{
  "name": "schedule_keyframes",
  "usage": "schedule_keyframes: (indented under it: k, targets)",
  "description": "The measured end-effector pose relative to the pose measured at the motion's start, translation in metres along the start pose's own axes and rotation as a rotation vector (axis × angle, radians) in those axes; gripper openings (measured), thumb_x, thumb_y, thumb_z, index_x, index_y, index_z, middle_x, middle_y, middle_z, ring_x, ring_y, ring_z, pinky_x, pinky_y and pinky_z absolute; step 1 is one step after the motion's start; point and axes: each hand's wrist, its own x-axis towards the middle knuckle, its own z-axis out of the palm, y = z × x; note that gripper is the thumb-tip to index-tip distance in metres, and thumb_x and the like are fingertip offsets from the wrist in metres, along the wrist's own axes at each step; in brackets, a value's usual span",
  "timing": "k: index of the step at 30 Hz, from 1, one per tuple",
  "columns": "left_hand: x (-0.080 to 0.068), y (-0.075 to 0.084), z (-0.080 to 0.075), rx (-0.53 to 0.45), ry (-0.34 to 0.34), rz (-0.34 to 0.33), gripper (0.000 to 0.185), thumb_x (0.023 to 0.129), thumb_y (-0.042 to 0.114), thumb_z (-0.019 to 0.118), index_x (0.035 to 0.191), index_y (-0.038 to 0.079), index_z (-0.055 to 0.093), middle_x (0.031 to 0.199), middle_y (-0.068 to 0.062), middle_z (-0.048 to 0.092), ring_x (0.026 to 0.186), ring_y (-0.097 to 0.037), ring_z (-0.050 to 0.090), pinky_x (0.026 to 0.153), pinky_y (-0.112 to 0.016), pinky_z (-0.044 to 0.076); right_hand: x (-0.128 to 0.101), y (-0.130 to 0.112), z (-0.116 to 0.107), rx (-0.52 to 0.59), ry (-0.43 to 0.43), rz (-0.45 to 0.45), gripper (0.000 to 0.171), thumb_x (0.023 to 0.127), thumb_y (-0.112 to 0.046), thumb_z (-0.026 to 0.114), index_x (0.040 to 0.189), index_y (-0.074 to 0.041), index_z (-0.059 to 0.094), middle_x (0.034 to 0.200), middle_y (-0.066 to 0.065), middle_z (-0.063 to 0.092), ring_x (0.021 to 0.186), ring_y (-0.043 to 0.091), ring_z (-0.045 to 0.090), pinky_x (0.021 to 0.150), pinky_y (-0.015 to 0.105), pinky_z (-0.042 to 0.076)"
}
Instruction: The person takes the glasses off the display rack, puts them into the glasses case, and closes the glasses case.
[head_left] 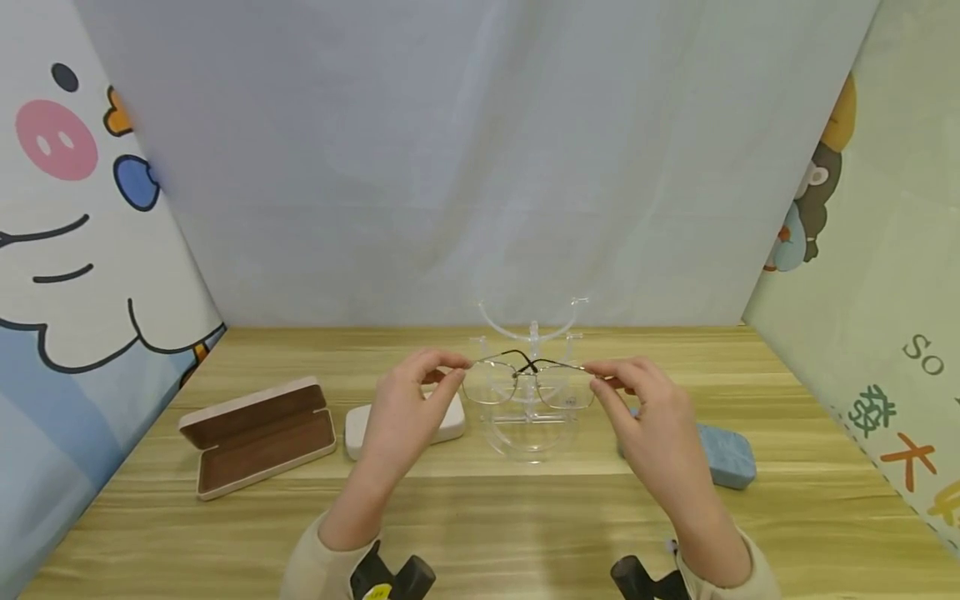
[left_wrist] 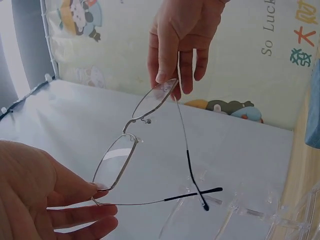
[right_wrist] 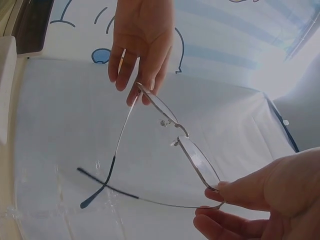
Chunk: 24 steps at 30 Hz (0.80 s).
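Observation:
A pair of thin metal-framed glasses [head_left: 527,383] with clear lenses is held up between both hands, just in front of a clear acrylic display stand [head_left: 531,333]. My left hand [head_left: 420,400] pinches the frame's left corner [left_wrist: 100,192] between thumb and fingers. My right hand [head_left: 637,408] pinches the right corner [right_wrist: 215,192] the same way. The two temple arms [left_wrist: 192,187] are partly folded and cross behind the lenses, their dark tips over the stand. The glasses [right_wrist: 175,145] hang in the air above the wooden table [head_left: 480,517].
An open brown-lined case [head_left: 258,433] lies at the left. A white closed case [head_left: 358,427] sits behind my left hand, and a blue case [head_left: 727,454] lies behind my right hand. Cartoon-printed panels [head_left: 82,250] wall both sides, with a grey cloth behind.

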Motion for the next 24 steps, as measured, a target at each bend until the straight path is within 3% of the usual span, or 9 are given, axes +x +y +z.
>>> schedule_keyframes:
  k: [6, 13, 24]
  targets:
    - [-0.001, 0.002, 0.0, 0.006, 0.016, -0.01, 0.011, 0.086, 0.013, 0.062, 0.093, 0.014, 0.069, 0.096, 0.001, 0.067, 0.082, -0.015, 0.061, 0.074, -0.032, 0.048, 0.0, -0.001, 0.001, -0.003, 0.017, -0.028, 0.016, 0.086, -0.009, 0.062, 0.101, -0.011, 0.068, 0.092, -0.001, 0.064, 0.082, 0.009, 0.057, 0.069, 0.024, 0.046]
    - [-0.001, 0.003, -0.001, -0.015, 0.038, -0.014, 0.011, 0.086, 0.011, 0.062, 0.094, 0.012, 0.069, 0.095, 0.0, 0.067, 0.082, -0.016, 0.061, 0.074, -0.034, 0.049, 0.001, -0.001, 0.003, 0.01, -0.003, -0.026, 0.017, 0.086, -0.008, 0.061, 0.101, -0.011, 0.067, 0.093, -0.002, 0.064, 0.084, 0.01, 0.057, 0.072, 0.029, 0.046]
    - [0.0, 0.002, 0.001, -0.014, 0.044, 0.035, 0.01, 0.085, 0.005, 0.061, 0.09, 0.011, 0.068, 0.089, 0.0, 0.065, 0.077, -0.014, 0.056, 0.07, -0.029, 0.046, 0.001, 0.002, 0.011, 0.013, -0.073, -0.022, 0.02, 0.087, -0.002, 0.057, 0.106, -0.007, 0.063, 0.096, 0.003, 0.062, 0.084, 0.014, 0.056, 0.068, 0.028, 0.046]
